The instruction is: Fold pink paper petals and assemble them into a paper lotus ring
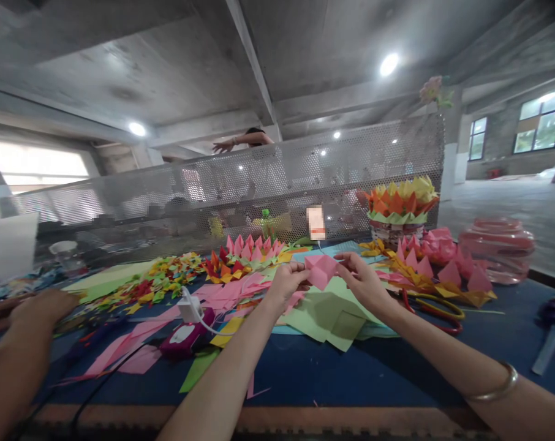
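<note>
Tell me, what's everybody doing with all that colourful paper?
A person is holding a folded piece of pink paper up over the table, with the left hand on one side of it and the right hand on the other. Below it lie light green sheets. A layered paper flower in yellow, orange and green stands farther back, to the right. Another person's hand is at the left, near small coloured scraps.

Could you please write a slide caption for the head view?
Left hand and right hand hold folded pink paper above green sheets.
</note>
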Tool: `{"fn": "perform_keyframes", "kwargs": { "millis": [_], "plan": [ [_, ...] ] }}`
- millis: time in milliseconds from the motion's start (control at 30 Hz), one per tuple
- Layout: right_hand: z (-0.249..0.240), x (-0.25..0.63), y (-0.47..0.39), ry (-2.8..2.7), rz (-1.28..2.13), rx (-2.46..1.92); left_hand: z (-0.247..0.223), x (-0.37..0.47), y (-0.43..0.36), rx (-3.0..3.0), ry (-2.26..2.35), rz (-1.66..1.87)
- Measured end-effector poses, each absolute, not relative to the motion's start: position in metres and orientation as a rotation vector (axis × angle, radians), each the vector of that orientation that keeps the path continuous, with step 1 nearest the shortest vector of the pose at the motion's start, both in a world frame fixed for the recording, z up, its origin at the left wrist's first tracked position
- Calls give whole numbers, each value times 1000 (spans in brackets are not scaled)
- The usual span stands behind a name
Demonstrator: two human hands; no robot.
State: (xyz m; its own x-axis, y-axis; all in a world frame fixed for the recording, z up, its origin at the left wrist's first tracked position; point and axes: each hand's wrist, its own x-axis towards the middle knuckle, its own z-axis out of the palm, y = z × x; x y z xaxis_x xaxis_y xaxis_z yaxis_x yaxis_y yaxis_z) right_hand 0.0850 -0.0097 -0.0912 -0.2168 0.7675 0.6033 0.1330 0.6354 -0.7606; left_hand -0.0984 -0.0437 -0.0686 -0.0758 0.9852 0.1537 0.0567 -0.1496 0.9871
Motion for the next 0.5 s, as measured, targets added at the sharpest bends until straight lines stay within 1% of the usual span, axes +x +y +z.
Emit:
{"fn": "perform_keyframes", "kwargs": {
  "millis": [133,200,500],
  "plan": [
    [-88,87,-13,-1820,398,-648,-72,-101,-40,1268,1171,1364],
    [-88,89,-14,-1888,316,-630,-74,-102,-38,1237,1135,1357],
    [-90,88,-13,-2007,267,-621,-66,-97,-45,1080,1069,1292]
  ]
}}
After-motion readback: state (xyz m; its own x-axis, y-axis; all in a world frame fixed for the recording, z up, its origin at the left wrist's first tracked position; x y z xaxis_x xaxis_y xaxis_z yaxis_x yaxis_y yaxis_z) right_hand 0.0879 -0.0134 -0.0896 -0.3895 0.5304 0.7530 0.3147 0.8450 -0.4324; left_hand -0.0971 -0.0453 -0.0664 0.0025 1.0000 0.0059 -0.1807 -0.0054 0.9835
